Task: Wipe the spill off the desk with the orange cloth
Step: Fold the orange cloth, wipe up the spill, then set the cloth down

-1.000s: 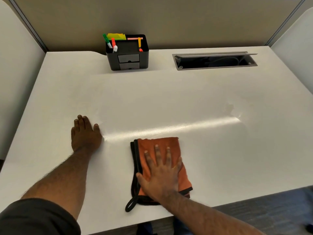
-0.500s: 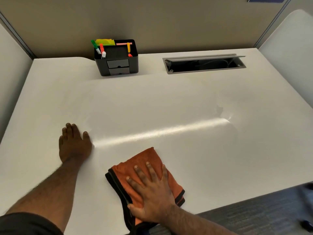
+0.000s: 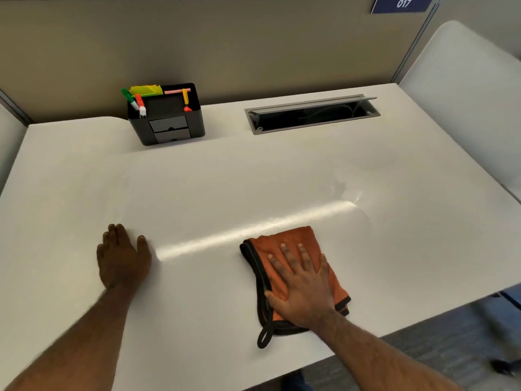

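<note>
A folded orange cloth [image 3: 293, 241] with black edging and a black loop lies flat on the white desk [image 3: 225, 179], near its front edge. My right hand [image 3: 303, 286] presses down on it, palm flat and fingers spread. A faint wet patch of spill [image 3: 338, 189] glistens on the desk beyond the cloth, up and to the right, apart from it. My left hand [image 3: 122, 256] rests flat on the bare desk to the left, fingers together, holding nothing.
A black desk organiser [image 3: 167, 122] with markers and sticky notes stands at the back left. An open cable tray [image 3: 311, 114] is set into the desk at the back right. Partition walls enclose the back and sides. The floor shows below the front edge.
My right hand has slid the cloth rightward and away from the front edge, and turned it straighter. My left hand has stayed planted on the desk. The camera view tilted up.
</note>
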{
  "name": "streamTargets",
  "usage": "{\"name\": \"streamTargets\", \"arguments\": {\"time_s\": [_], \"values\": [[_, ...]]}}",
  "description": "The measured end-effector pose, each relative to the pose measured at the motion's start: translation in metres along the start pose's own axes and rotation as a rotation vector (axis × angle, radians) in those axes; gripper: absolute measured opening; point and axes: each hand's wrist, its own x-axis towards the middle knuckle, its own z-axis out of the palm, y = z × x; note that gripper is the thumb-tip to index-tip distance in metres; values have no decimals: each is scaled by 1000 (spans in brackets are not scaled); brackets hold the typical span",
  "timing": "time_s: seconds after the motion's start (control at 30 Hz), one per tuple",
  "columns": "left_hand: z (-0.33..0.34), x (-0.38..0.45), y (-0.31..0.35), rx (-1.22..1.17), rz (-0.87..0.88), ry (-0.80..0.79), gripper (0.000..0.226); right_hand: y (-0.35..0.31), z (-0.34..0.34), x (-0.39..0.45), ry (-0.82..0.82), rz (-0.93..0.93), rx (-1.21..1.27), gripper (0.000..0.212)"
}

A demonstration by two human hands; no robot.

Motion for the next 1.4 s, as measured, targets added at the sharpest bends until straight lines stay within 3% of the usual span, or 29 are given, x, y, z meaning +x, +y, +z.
{"name": "streamTargets", "arguments": {"time_s": [0.27,0.4,0.5,0.63,0.77,1.0,1.27,1.4], "values": [[23,-65,122,-147,241,-1,70,41,-11,12,16,105,15,78],[33,-106,178,-234,308,-41,55,44,-9,14,27,108,55,80],[33,-119,213,-273,197,-157,54,48,-18,20,42,159,191,76],[37,-122,239,-463,-75,-350,56,63,-41,32,126,386,472,74],[41,-121,254,-555,-177,-367,47,79,-58,46,112,445,475,54],[40,-119,270,-612,-183,-431,24,85,-74,64,54,500,722,21],[30,-114,285,-674,-119,-397,17,95,-88,70,135,494,906,31],[21,-111,310,-707,-86,-374,19,98,-101,75,262,495,934,38]]}}
